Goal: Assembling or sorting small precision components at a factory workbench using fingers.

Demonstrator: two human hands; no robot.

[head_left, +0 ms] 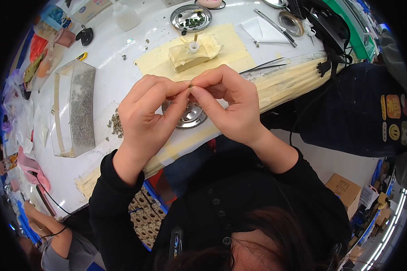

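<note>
Pinching a tiny part between thumb and forefinger tips, the left hand and right hand meet above the white table, both closed narrowly on it. The part is a small, dull brass-grey piece, too small to tell its shape; it sits where the two hands touch, directly over a round metal dish near the table's front edge.

Counted items: two hands at work; one part held; one metal dish beneath; one second dish at the far side holding dark green pieces; one clear box at the left, part filled with grey bits; one loose heap of bits between box and left hand; one white cup on a taped block. Another person's arm shows at lower left.
</note>
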